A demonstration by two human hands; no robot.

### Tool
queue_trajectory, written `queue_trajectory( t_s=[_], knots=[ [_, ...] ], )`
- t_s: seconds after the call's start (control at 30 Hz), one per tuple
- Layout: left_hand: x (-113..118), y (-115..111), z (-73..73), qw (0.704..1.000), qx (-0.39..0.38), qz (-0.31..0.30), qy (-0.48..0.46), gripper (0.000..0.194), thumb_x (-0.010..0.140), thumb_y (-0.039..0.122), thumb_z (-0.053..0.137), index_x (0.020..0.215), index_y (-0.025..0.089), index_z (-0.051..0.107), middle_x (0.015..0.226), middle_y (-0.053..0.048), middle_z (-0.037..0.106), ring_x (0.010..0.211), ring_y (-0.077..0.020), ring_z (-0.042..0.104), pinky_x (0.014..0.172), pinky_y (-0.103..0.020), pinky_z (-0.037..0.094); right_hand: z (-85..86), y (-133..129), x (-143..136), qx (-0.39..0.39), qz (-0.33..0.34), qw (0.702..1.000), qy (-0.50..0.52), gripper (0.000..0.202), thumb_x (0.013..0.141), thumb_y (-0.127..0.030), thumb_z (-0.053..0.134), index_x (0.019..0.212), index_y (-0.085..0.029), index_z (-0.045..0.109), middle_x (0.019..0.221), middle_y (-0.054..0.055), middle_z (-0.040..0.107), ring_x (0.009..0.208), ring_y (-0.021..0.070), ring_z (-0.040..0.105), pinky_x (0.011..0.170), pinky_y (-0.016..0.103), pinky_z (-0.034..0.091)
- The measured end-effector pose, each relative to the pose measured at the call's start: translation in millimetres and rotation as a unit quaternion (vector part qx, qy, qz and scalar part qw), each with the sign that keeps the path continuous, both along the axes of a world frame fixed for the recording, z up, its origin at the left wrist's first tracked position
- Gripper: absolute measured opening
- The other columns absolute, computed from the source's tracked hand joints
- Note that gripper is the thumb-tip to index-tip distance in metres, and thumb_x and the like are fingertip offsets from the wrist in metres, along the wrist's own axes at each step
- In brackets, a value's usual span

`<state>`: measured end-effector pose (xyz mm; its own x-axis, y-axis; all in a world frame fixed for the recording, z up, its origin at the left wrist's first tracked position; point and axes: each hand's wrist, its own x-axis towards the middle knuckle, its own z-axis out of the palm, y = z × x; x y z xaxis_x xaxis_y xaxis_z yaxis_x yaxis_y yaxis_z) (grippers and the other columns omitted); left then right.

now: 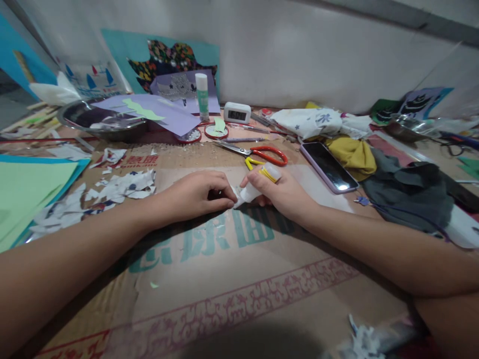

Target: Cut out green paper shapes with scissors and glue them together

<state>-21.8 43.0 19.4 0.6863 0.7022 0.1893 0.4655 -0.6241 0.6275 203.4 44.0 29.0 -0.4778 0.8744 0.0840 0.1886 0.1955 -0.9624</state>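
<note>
In the head view, my right hand (279, 192) is wrapped round a white squeeze bottle (251, 192) with a yellow band, tilted so that its narrow end points down and left. My left hand (204, 195) meets that end with thumb and forefinger pinched on a small whitish scrap (236, 197). The scrap's shape is mostly hidden by the fingers. Both hands rest low over a printed cardboard sheet (209, 279). Just beyond them lie scissors (267, 155) with red and yellow handles, blades pointing left.
White patterned scraps (123, 188) and green sheets (30, 194) lie at left. Behind stand a metal bowl (101, 124), a glue stick (202, 97) and a small digital clock (237, 113). A phone (329, 167) and dark cloth (407, 194) are at right. A wall rises at the back.
</note>
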Motion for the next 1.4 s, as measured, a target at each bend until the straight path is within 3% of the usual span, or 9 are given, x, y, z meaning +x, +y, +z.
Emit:
queue_trajectory(
  t_s=[0.63,1.4],
  knots=[
    [-1,0,1.1,1.0,0.009,-0.003,0.002,0.013,0.092,0.029,0.063,0.087,0.021,0.074,0.088,-0.001,0.072,0.082,-0.0157,0.066,0.076,-0.028,0.047,4.4,-3,-2,0.028,0.001,1.0,-0.002,0.059,0.08,-0.076,0.064,0.073,-0.018,0.06,0.06,-0.004,0.052,0.052,0.0088,0.047,0.048,0.024,0.034],
    [0,0,3.5,1.0,0.009,-0.003,0.013,0.014,0.092,0.028,0.062,0.086,0.021,0.073,0.086,-0.002,0.071,0.081,-0.016,0.065,0.075,-0.028,0.046,8.4,-7,0,0.04,0.0,0.999,-0.003,0.057,0.082,-0.073,0.065,0.08,-0.017,0.065,0.065,-0.003,0.054,0.056,0.0105,0.049,0.05,0.025,0.036]
  ],
)
